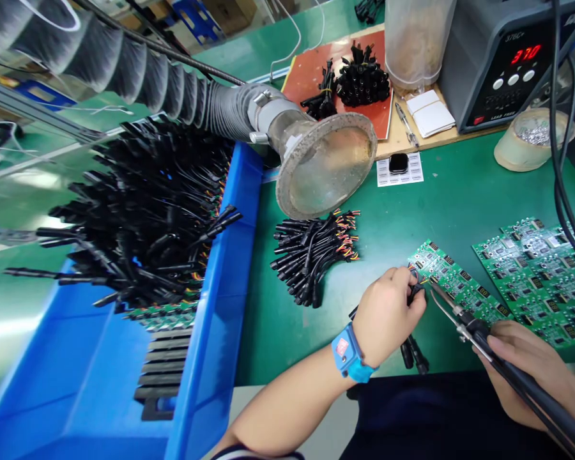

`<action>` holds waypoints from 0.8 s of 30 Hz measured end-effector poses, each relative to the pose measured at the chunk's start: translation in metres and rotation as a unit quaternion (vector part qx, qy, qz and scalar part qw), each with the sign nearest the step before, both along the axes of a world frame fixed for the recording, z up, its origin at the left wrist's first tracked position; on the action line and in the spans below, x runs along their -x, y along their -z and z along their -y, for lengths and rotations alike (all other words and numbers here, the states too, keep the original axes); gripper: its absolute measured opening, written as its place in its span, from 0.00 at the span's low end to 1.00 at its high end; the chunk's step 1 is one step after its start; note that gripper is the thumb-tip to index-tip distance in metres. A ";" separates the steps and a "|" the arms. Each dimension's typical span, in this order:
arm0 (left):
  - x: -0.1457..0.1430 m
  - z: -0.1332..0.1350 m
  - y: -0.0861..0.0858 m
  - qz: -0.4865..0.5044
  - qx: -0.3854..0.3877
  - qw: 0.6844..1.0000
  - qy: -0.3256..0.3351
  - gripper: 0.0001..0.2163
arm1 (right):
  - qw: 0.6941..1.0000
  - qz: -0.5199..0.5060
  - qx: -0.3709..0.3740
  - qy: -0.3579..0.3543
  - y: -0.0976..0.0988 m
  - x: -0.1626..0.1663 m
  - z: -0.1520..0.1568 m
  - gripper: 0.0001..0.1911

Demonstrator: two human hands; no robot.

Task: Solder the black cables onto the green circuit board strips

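Observation:
My left hand (388, 310), with a blue wrist strap (347, 354), pinches a black cable (414, 291) whose thin coloured wire ends meet the edge of a green circuit board panel (453, 271). Black connector ends (414, 354) hang below that hand. In my right hand (531, 367) is a soldering iron (479, 332), gripped like a pen. Its tip points at the wire ends on the board, beside a thin metal tube fixed to the iron. Whether tip and wires touch, I cannot tell. More circuit board panels (539, 275) lie to the right.
A bundle of black cables (311, 252) lies left of my hands, under a fume extractor hood (328, 166). The blue bin (239, 211) at left holds many cables with boards. A soldering station (503, 64) reading 370 stands at back right, near a round tub (527, 140).

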State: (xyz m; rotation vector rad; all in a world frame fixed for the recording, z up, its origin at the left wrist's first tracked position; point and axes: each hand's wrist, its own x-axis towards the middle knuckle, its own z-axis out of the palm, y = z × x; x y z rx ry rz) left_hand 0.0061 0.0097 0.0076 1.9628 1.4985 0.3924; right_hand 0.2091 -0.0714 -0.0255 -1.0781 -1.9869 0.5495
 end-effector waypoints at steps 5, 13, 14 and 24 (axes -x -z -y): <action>0.000 0.000 -0.001 -0.002 0.002 1.000 0.005 0.04 | 0.999 -0.041 0.001 0.001 -0.005 -0.004 -0.001 0.32; 0.001 0.000 -0.002 -0.003 0.002 1.000 0.010 0.03 | 1.000 0.005 -0.006 -0.010 -0.004 -0.001 -0.006 0.23; 0.001 0.000 -0.002 -0.004 0.003 1.000 0.010 0.03 | 1.000 0.010 -0.001 -0.007 -0.004 -0.002 -0.006 0.22; 0.000 0.001 -0.002 -0.011 0.006 1.000 0.009 0.04 | 0.999 -0.031 -0.009 0.017 -0.007 -0.001 -0.002 0.31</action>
